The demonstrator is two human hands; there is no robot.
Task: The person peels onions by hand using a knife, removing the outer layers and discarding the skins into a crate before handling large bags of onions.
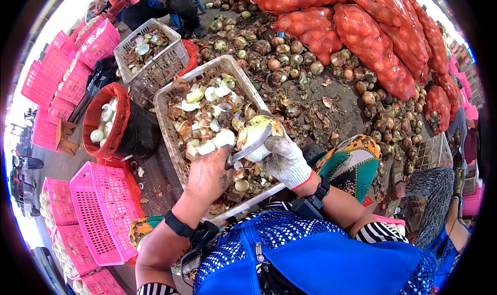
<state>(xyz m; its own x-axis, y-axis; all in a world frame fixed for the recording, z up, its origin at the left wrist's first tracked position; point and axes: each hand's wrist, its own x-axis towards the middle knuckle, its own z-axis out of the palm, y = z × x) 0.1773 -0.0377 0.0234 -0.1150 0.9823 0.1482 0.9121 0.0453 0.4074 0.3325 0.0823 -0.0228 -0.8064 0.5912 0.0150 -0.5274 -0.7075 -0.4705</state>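
My bare left hand (pixel 209 174) is closed around the handle of a knife with a curved blade (pixel 254 145). The blade lies across the face of a large onion (pixel 252 134), partly peeled to white flesh, with brown-green skin still on its top. My right hand (pixel 285 159), in a soiled white knit glove, grips that onion from the right side. Both hands are above a dirty white plastic crate (pixel 254 95) filled with onion skins and peeled scraps (pixel 205 112). The glove and onion hide part of the right hand's fingers.
A black bucket (pixel 141 130) lined with red mesh holds peeled onions (pixel 106 120). Left stands a pink basket (pixel 112 209); behind is another crate of peelings (pixel 149 62). Unpeeled onions (pixel 271 58) and red mesh sacks (pixel 372 48) cover the ground ahead. Other people sit nearby.
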